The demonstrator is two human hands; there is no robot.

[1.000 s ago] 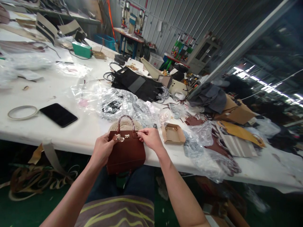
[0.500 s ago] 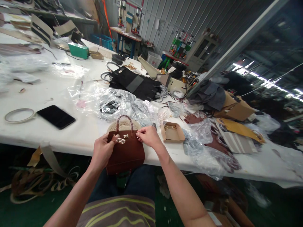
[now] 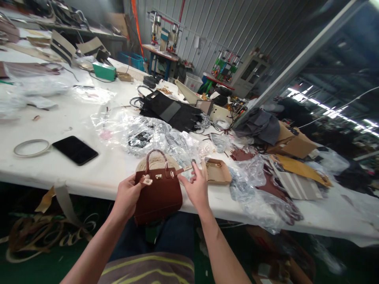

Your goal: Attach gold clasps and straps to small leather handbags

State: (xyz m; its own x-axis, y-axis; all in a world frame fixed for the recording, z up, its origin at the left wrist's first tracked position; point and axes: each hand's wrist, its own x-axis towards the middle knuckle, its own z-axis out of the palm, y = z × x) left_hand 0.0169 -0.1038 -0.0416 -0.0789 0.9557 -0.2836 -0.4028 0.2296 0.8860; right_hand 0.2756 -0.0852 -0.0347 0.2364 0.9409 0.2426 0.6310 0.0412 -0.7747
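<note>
A small brown handbag [image 3: 160,195] with a looped handle and gold clasp hardware stands at the near edge of the white table [image 3: 89,165]. My left hand [image 3: 128,195] grips its left side, thumb on the strap tab by the clasp. My right hand [image 3: 195,187] is just off the bag's right side, fingers spread and holding nothing, between the bag and a small open cardboard box [image 3: 216,171].
A black phone [image 3: 75,150] and a tape ring [image 3: 31,147] lie at left. Clear plastic bags [image 3: 142,132], black bags [image 3: 171,110], leather pieces and cardboard [image 3: 293,144] crowd the table behind and right. Strap scraps lie on the green floor [image 3: 29,236].
My right hand has let go of the bag's top right strap and moved right with its fingers spread. My left hand still holds the bag.
</note>
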